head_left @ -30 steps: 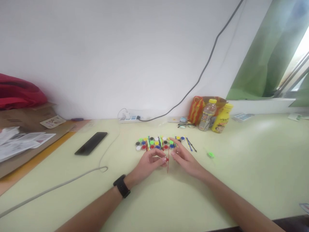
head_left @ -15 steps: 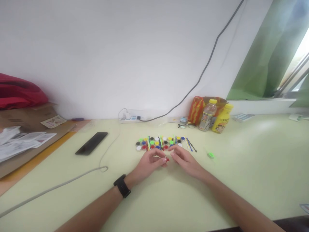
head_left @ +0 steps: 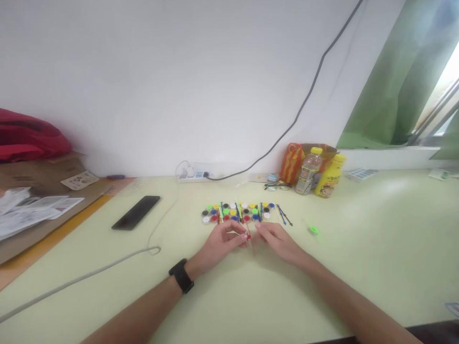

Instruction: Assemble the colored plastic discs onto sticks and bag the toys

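My left hand (head_left: 224, 237) is closed in a pinch on a small red plastic piece (head_left: 248, 236), held just over the table. A thin reddish streak, blurred, crosses the piece lengthwise. A short gap to the right, my right hand (head_left: 276, 239) has its thumb and forefinger drawn together, the other fingers curled; whatever is between them, if anything, is too small to make out. Behind both hands lie rows of small round coloured discs (head_left: 246, 211), with bunches of thin plastic sticks (head_left: 260, 210) among them.
A lone green disc (head_left: 313, 231) lies right of my right hand. Further back are glasses (head_left: 278, 186), a clear bottle (head_left: 308, 172) and a yellow bottle (head_left: 330, 177). On the left are a black phone (head_left: 136, 212), a grey cable (head_left: 89, 275) and a cardboard box (head_left: 43, 173).
My right forefinger has come down and closed toward the thumb, and the hand sits slightly lower. A thin reddish streak now shows across the red piece. The left hand stays put.
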A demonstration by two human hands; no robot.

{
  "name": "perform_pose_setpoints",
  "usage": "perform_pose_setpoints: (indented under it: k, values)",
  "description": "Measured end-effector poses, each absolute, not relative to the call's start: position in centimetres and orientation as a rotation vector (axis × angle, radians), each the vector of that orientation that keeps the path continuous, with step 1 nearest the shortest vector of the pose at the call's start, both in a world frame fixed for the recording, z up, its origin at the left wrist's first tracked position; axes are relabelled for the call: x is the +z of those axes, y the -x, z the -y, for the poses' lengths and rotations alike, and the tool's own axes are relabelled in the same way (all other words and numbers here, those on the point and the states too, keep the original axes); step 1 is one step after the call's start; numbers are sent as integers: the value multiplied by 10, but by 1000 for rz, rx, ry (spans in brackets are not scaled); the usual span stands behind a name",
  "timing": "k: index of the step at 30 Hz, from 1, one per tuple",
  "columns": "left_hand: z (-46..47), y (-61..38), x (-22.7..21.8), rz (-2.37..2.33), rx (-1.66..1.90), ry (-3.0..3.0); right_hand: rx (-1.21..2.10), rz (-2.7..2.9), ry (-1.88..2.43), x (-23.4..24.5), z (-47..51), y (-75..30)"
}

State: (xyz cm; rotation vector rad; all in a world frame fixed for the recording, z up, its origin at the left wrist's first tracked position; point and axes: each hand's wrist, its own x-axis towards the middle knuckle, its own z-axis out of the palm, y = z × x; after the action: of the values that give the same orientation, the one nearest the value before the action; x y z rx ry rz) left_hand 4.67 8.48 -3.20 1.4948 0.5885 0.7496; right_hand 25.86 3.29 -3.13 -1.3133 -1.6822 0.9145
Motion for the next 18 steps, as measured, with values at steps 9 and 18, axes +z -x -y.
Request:
perform_pose_setpoints:
  k: [9, 18]
  values:
    - [-84, -46, -29, -560, 737, -1471, 989, 1705, 1169, -26, -32, -254]
    - [-84, -46, -28, -555, 731, -1462, 1050, 1671, 1151, -25, -28, -252]
